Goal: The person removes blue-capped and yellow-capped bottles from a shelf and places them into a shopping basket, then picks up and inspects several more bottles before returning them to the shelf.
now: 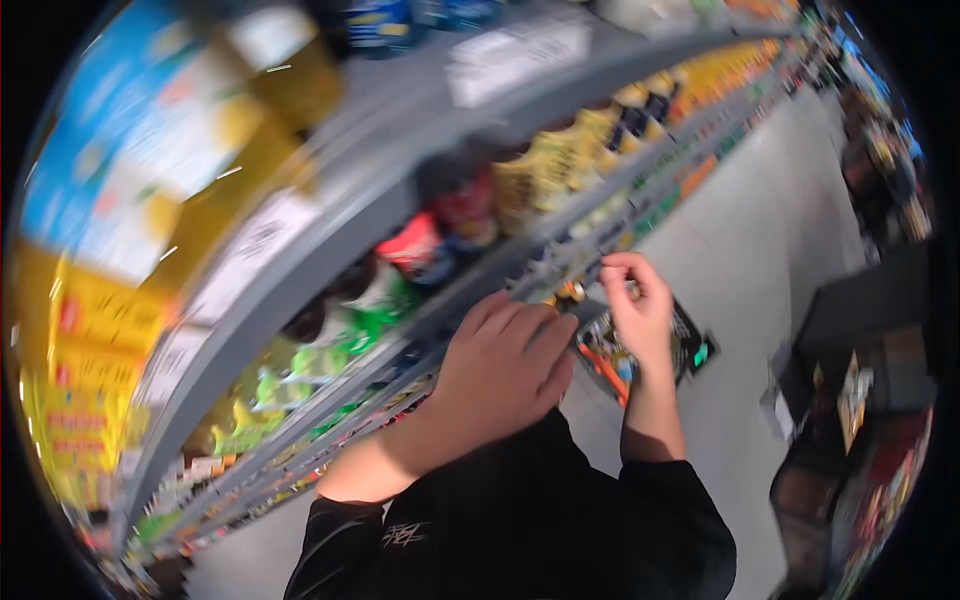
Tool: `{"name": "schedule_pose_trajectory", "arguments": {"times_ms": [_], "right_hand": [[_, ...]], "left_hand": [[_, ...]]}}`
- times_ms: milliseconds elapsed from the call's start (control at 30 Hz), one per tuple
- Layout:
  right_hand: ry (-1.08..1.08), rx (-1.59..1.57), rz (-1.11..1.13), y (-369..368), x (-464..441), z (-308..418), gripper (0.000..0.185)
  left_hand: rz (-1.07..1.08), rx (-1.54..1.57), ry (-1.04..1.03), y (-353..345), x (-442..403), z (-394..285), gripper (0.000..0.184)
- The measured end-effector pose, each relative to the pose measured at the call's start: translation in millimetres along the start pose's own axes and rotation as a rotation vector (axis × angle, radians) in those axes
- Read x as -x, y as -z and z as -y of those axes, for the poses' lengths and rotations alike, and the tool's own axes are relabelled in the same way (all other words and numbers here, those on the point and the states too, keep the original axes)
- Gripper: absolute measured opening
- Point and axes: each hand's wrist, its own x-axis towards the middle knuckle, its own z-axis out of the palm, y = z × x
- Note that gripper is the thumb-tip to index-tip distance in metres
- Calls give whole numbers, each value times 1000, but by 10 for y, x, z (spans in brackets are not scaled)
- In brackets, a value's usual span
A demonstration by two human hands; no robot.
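Observation:
My left hand (505,365) is held in front of the lower shelves, its back toward me. Its fingers are loosely bent, with a gap between thumb and forefinger, and I see nothing in it; the palm side is hidden. To its right is my right hand (642,305), thumb and forefinger brought close together and the other fingers curled. Whether something small is between those fingertips I cannot make out. Past the right hand, lower down, is a black container (690,345) with orange and green bits, partly covered by the hand and forearm.
A long grey store shelf (370,190) runs diagonally on the left, with price labels (520,60). Yellow cartons (110,330), yellow-capped bottles (560,155) and green-labelled bottles (380,310) fill it. Grey floor (740,230) lies to the right, with a dark display stand (865,320) beyond.

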Motion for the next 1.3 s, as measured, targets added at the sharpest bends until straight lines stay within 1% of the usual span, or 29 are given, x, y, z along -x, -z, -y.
{"name": "schedule_pose_trajectory", "arguments": {"times_ms": [100, 133, 167, 233, 333, 433, 467, 533, 567, 600, 633, 667, 700, 733, 767, 833, 867, 967, 1067, 1133, 1167, 1233, 1267, 1300], "right_hand": [[-425, 215, 61, 461, 732, -952, 17], [-519, 331, 60, 657, 1006, -1216, 20], [-522, 376, 34, 840, 1359, -1725, 22], [-748, 461, -14, 1198, 1610, -1840, 23], [-961, 441, -112, 1643, 2078, -2569, 27], [-1136, 518, -70, 1816, 2358, -3347, 33], [-1174, 505, -23, 1827, 2384, -3662, 37], [-1247, 470, 83, 1757, 2438, -4193, 45], [-1299, 560, 117, 1695, 2434, -4399, 47], [-1344, 653, 153, 1626, 2393, -4607, 50], [-1387, 744, 197, 1566, 2388, -4772, 54], [-1457, 745, 272, 1536, 2391, -4928, 68], [-1502, 737, 298, 1510, 2362, -5028, 70], [-1545, 731, 323, 1484, 2334, -5111, 72], [-1590, 727, 349, 1467, 2316, -5169, 74], [-1574, 784, 401, 1378, 2443, -5355, 79], [-1558, 817, 426, 1340, 2504, -5438, 81], [-1538, 747, 423, 1512, 2234, -5135, 75], [-1791, 54, 338, 1928, 2100, -5092, 74], [-1671, 70, 317, 2163, 1972, -4714, 71], [-1611, 75, 307, 2261, 1892, -4456, 70], [-1484, 36, 375, 2474, 1614, -3912, 68], [-1419, 14, 407, 2581, 1439, -3677, 67], [-1361, -17, 504, 2692, 1246, -3479, 66]], "left_hand": [[313, 127, -24, -1161, 0, 205, 27], [434, 169, -21, -1533, 25, 259, 25], [504, 208, -2, -1856, 72, 282, 24], [637, 257, 36, -2513, 103, 302, 21], [853, 285, 109, -3477, 179, 322, 18], [853, 372, 111, -4316, 325, 317, 16], [897, 363, 114, -4547, 373, 317, 19], [1027, 384, 188, -4867, 403, 245, 19], [1080, 390, 223, -5041, 376, 240, 20], [1199, 356, 260, -5122, 344, 223, 25], [1246, 349, 309, -5203, 353, 239, 26], [1295, 340, 361, -5257, 370, 270, 28], [1343, 329, 414, -5293, 373, 306, 29], [1341, 340, 421, -5310, 375, 347, 34], [1361, 370, 511, -5321, 378, 379, 33], [1381, 431, 699, -5289, 274, 363, 32], [1359, 425, 713, -5280, 294, 372, 31], [1293, 438, 719, -5365, 337, 425, 31], [1243, 475, 731, -5367, 335, 425, 37], [1189, 487, 733, -5416, 239, 430, 45], [1091, 411, 567, -5404, 146, 410, 51], [882, 246, 251, -5283, -161, 305, 66], [905, 197, 167, -5184, -327, 244, 69], [927, 146, 81, -5068, -501, 174, 73]]}}
